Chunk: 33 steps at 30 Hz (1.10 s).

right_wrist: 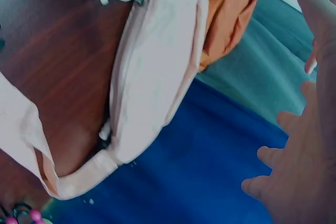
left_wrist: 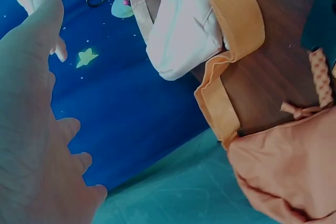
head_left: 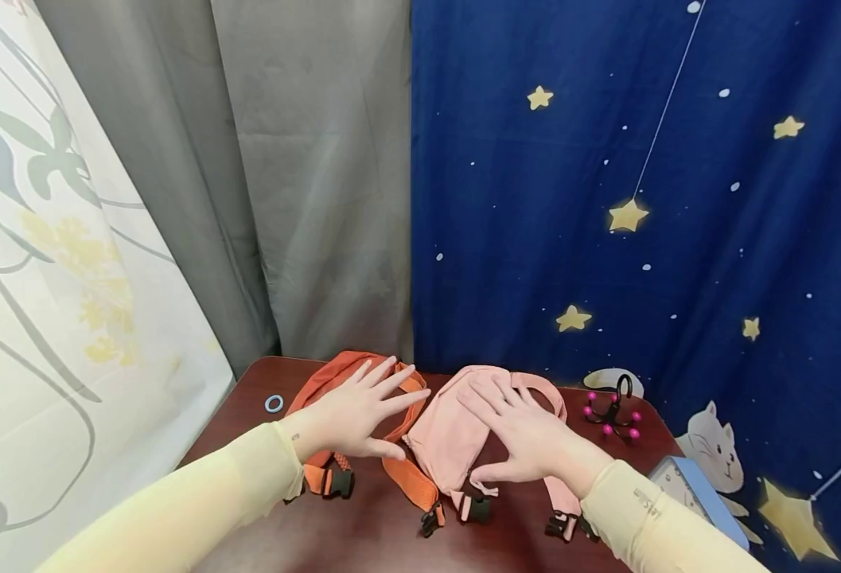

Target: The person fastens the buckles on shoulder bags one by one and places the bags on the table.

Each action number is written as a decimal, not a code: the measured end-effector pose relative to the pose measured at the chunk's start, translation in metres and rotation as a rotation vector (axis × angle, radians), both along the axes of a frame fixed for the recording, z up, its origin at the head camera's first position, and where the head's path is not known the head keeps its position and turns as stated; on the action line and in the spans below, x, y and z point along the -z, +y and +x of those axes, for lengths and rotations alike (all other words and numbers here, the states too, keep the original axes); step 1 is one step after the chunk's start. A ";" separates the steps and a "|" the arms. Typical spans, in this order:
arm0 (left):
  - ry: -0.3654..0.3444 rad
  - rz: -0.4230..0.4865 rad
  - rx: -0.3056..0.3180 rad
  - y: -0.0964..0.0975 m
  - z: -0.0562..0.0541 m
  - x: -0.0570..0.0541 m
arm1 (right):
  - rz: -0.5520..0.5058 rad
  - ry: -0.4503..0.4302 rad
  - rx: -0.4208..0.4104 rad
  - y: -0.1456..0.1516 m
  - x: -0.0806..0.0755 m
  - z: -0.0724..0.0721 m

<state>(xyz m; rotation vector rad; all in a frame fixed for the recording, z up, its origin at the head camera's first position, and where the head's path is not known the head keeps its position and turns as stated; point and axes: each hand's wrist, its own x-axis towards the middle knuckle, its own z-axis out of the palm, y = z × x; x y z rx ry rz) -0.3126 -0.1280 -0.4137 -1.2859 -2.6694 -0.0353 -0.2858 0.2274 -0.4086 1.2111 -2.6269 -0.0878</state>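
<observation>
Both hands are held out above the table with fingers spread, and neither holds anything. In the head view my left hand point(head_left: 359, 410) overlaps an orange waist bag point(head_left: 334, 370), whose orange strap and black buckle point(head_left: 337, 483) lie toward the near side. My right hand point(head_left: 523, 430) overlaps a pink waist bag point(head_left: 449, 434) beside it. The pink bag's strap point(head_left: 545, 390) loops at the right. In the left wrist view the orange bag point(left_wrist: 289, 161) lies to the right of the hand. The right wrist view shows the pink bag's zipped side point(right_wrist: 152, 66), apart from the fingers.
On the dark red table point(head_left: 377, 533) a small blue ring point(head_left: 273, 403) lies at the far left. A black hook rack with pink knobs point(head_left: 612, 414) stands at the right, near a blue-edged box point(head_left: 702, 493). Grey and blue star curtains point(head_left: 606, 159) hang behind.
</observation>
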 end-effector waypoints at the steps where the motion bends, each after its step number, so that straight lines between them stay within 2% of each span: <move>1: -0.005 0.014 0.007 -0.002 0.000 0.002 | 0.009 -0.004 -0.007 -0.001 0.003 0.000; 7: -0.044 0.109 0.016 -0.013 -0.004 0.019 | 0.028 -0.068 -0.069 -0.009 0.030 0.002; 11: -0.090 0.160 -0.040 -0.020 -0.003 0.032 | 0.006 -0.162 -0.098 -0.022 0.044 0.010; 14: -0.101 0.178 -0.081 -0.027 -0.002 0.044 | -0.009 -0.193 -0.151 -0.032 0.056 0.015; 18: -0.079 0.210 -0.091 -0.039 0.001 0.063 | -0.010 -0.142 -0.243 -0.042 0.069 0.018; 21: -0.069 0.228 -0.109 -0.049 0.005 0.075 | -0.004 -0.109 -0.277 -0.045 0.077 0.019; 26: -0.104 0.251 -0.157 -0.063 0.012 0.094 | 0.008 -0.114 -0.282 -0.046 0.084 0.016; 33: -0.153 0.287 -0.146 -0.076 0.014 0.114 | -0.010 -0.101 -0.295 -0.048 0.089 0.013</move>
